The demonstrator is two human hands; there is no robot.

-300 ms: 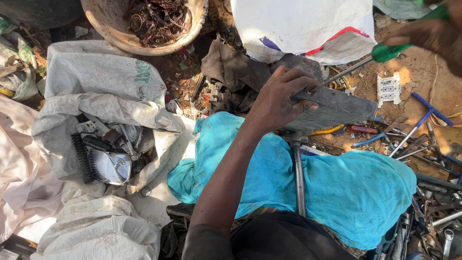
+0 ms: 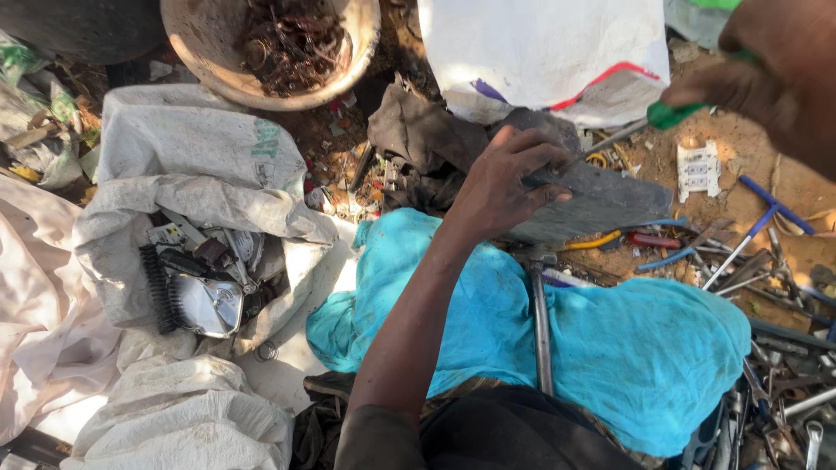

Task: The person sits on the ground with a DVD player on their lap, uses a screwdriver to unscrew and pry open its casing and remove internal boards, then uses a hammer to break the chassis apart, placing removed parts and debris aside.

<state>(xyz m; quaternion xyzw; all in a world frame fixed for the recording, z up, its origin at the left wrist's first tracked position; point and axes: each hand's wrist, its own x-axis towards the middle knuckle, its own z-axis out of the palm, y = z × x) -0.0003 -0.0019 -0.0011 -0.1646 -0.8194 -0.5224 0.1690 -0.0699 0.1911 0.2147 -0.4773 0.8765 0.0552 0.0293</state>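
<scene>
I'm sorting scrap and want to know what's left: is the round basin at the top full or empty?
Partly full. The round basin holds a pile of dark rusty metal scraps in its middle, while bare inner wall shows around the pile.

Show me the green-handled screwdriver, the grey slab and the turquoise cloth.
green-handled screwdriver (image 2: 675,114), head view, on the green handle.
grey slab (image 2: 610,202), head view, on its flat face.
turquoise cloth (image 2: 644,348), head view, on its middle.
</scene>
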